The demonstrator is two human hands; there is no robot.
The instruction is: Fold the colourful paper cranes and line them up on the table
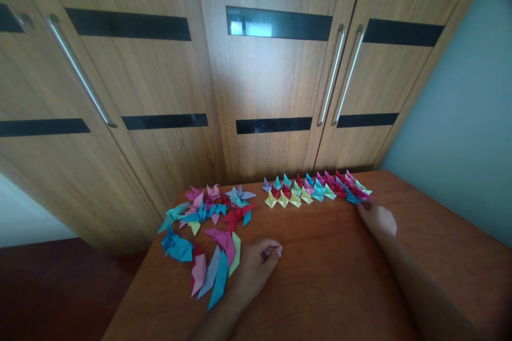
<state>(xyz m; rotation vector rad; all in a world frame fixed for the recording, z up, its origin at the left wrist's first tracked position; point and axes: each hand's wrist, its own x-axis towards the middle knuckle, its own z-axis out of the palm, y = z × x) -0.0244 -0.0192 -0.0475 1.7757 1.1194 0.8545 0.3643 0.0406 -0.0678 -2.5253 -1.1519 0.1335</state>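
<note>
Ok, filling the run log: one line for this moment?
left hand: curled beside loose paper pieces | right hand: fingertips at paper row

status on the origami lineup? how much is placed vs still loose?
Done: a tidy double row of folded pieces sits along the table's far edge. In hand: the right hand touches the row's right end; the left hand pinches something small. Left: a loose pile of paper pieces at left.

A home bedroom, judging by the wooden wardrobe doors (pixel 256 80) behind the table (pixel 332 277).
</note>
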